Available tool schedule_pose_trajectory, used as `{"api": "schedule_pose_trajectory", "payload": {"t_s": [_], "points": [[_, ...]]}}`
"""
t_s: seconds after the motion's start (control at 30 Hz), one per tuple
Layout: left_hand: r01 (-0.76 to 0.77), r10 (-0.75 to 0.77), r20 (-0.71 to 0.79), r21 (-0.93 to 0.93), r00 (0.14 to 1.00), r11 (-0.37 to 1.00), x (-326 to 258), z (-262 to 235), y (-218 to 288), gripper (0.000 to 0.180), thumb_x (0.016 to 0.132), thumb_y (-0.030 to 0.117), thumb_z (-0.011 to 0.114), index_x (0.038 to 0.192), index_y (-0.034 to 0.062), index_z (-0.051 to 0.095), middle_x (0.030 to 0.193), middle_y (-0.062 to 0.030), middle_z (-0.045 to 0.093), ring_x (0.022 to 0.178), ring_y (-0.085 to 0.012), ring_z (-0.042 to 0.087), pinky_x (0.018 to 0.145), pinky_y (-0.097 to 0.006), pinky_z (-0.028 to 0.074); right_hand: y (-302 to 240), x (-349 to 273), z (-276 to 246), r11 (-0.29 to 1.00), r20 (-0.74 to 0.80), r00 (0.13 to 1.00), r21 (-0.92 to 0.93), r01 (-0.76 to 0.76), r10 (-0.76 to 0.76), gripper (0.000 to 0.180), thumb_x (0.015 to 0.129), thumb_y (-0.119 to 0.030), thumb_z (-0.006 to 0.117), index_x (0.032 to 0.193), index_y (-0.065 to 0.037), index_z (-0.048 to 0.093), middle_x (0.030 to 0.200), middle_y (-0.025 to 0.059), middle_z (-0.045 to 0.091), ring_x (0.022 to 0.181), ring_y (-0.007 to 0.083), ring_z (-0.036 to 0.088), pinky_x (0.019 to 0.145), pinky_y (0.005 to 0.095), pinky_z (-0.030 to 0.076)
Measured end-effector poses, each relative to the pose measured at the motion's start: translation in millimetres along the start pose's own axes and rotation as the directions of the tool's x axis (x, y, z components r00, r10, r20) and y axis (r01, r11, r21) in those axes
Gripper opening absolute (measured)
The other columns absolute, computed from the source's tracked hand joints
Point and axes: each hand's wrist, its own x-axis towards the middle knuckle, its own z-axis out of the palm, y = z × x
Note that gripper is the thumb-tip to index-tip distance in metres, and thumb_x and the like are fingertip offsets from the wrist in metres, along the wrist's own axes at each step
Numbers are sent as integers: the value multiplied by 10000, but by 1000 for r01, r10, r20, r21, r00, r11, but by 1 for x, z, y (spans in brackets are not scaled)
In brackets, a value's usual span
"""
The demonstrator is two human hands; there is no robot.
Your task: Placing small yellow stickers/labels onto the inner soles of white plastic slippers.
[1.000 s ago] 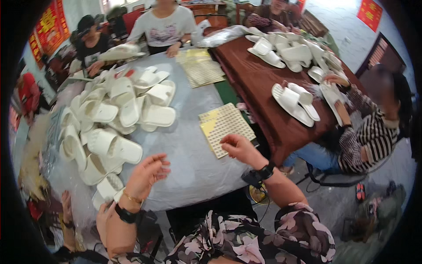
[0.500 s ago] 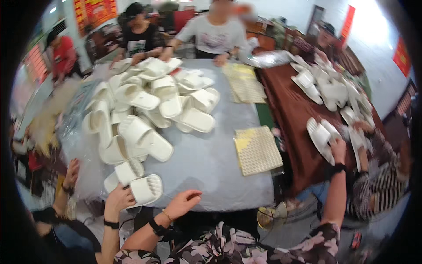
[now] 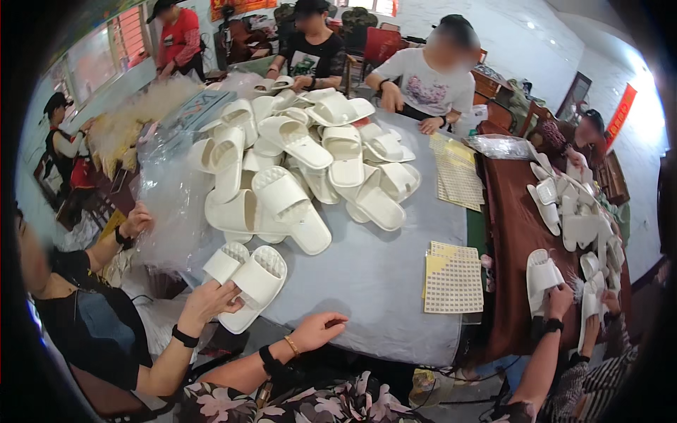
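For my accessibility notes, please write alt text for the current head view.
A person's right hand touches a white slipper on a brown table; the empty left hand is at the near edge of a grey table. A heap of slippers lies there, with patterned sheets nearby and co-workers around.

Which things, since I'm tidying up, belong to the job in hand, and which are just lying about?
Likely part of it:
white slipper touched by the right hand;
heap of white slippers;
printed sheets, probably.

Apparently just lying or standing about:
clear plastic on the brown table;
red chair behind.
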Motion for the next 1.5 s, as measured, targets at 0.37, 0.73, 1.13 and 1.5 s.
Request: {"api": "schedule_pose_trajectory", "payload": {"t_s": [0.37, 0.73, 1.13, 1.5], "points": [[-25, 25, 9, -66, 1000, 998, -7, 2, 38, 435, 944, 255, 639, 1325, 68, 543, 1066, -52, 668, 969, -120, 614, 869, -290, 497, -198, -140, 63, 884, 240, 923, 434, 175, -301, 86, 746, -6, 676, 786, 54, 629, 696, 38, 613, 628, 88, 525, 567, 276, 436], [41, -159, -162, -563, 974, 825, -4, -13, 15, 784, 931, 265, 649, 1512, 13, 186, 1233, -170, 575, 949, -177, 617, 793, -295, 537, -291, -243, 132, 889, 644, 682, 457, 20, -346, 349, 758, -82, 687, 1090, 6, 623, 918, 151, 650, 728, 261, 627, 673, 348, 512], [-173, 378, -353, 494, 856, 852, 22, -1, 10, 865, 771, 278, 760, 1466, 19, 314, 1430, -285, 370, 1270, -445, 409, 1086, -465, 336, -252, -258, 129, 847, 596, 604, 347, 402, -530, 666, 706, -227, 790, 1289, -41, 527, 1357, 261, 456, 1185, 436, 451, 1031, 497, 366], [-221, 561, -345, 670, 753, 709, 19, 6, 30, 643, 788, 190, 708, 1366, 47, 466, 1379, -187, 461, 1207, -381, 469, 1028, -467, 358, -245, -255, 135, 861, 553, 685, 453, 231, -474, 554, 763, -113, 728, 1268, 5, 531, 1342, 240, 475, 1213, 413, 449, 1043, 450, 378]]}}
